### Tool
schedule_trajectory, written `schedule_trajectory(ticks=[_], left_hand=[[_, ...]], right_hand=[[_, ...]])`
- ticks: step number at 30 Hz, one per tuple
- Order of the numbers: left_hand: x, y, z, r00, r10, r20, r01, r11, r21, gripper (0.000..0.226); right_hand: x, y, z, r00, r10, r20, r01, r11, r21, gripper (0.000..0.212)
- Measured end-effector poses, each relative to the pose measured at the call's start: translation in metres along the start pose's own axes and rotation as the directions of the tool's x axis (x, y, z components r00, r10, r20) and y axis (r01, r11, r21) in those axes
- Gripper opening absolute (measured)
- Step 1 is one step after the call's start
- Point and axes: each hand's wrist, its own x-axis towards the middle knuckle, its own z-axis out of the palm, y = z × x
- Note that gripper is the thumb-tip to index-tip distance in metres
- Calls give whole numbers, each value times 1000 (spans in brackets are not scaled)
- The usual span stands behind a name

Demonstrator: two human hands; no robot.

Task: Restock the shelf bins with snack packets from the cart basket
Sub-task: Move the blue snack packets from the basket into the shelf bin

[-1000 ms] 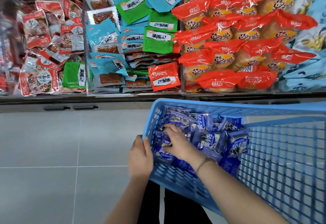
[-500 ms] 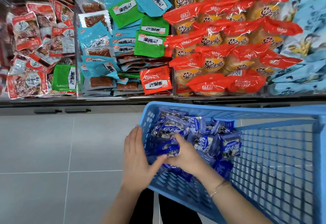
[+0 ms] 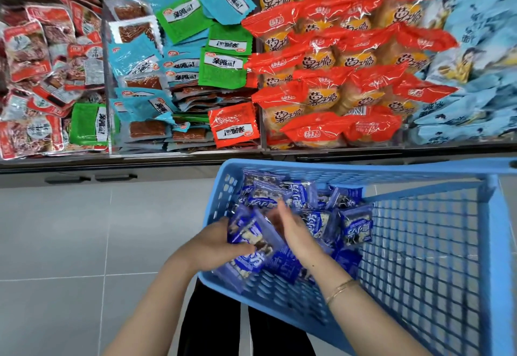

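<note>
A blue plastic cart basket (image 3: 436, 243) stands in front of me with several dark blue snack packets (image 3: 356, 225) piled in its left corner. My left hand (image 3: 212, 249) is at the basket's left rim and grips a bunch of blue packets (image 3: 249, 238), thumb over them. My right hand (image 3: 293, 229) reaches into the pile with straight fingers and presses against the same bunch from the right. Both hands are a little blurred. Clear shelf bins (image 3: 184, 75) run across the top of the view.
The bins hold red-and-white packets (image 3: 36, 75) at left, then teal, green and orange flat packets, then red cake packets (image 3: 335, 70), and pale blue packets (image 3: 475, 75) at right. Grey tiled floor (image 3: 84, 243) lies left of the basket.
The left hand has moved from the outside of the basket rim onto a bunch of blue packets. The right hand has shifted and now presses that bunch against the left hand.
</note>
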Motion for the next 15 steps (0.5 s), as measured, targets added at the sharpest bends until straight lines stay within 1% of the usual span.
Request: schedule_trajectory(ticks=[1, 2, 3, 4, 5, 6, 7, 8, 9, 10, 11, 13, 14, 15], left_hand=[[-3, -6, 1, 998, 2, -65, -6, 998, -66, 35], [-6, -12, 2, 992, -9, -129, -11, 989, -150, 33], [-9, -18, 3, 982, -29, -188, -17, 971, -237, 31], [-12, -22, 6, 970, -52, -238, -27, 948, -316, 28], [-15, -26, 9, 958, -76, -275, -36, 924, -382, 26], [-16, -28, 14, 949, -96, -301, -46, 900, -433, 26], [-16, -29, 17, 940, -113, -323, -55, 881, -471, 26], [-15, -29, 21, 931, -127, -343, -66, 864, -499, 26], [-13, -29, 24, 921, -140, -363, -76, 849, -522, 26], [-12, -27, 26, 912, -153, -381, -84, 838, -539, 26], [-10, -26, 28, 901, -167, -401, -91, 829, -551, 26], [-8, -21, 32, 863, -199, -465, -99, 835, -541, 24], [-7, -18, 36, 835, -210, -509, -96, 855, -510, 24], [-6, -15, 40, 809, -215, -547, -88, 876, -475, 26]], right_hand=[[3, 11, -4, 1000, 17, -15, -19, 984, -177, 38], [6, 26, -7, 999, 42, 6, -36, 917, -398, 36], [9, 42, -9, 996, 88, 29, -54, 809, -585, 45], [12, 57, -8, 990, 133, 38, -65, 685, -725, 60], [13, 69, -7, 987, 156, 39, -59, 576, -815, 72], [14, 77, -4, 989, 143, 34, -41, 493, -869, 77], [14, 82, -2, 994, 104, 29, -21, 445, -895, 77], [16, 85, -1, 997, 66, 27, -3, 428, -904, 74], [17, 88, -1, 998, 41, 40, 17, 444, -896, 69], [17, 89, -1, 998, 42, 53, 24, 507, -862, 61], [16, 87, -3, 997, 60, 52, 5, 608, -794, 53], [6, 77, -7, 994, 110, 8, -87, 828, -554, 37], [0, 71, -9, 994, 101, -42, -109, 907, -407, 31], [-8, 63, -11, 992, 67, -109, -94, 960, -264, 26]])
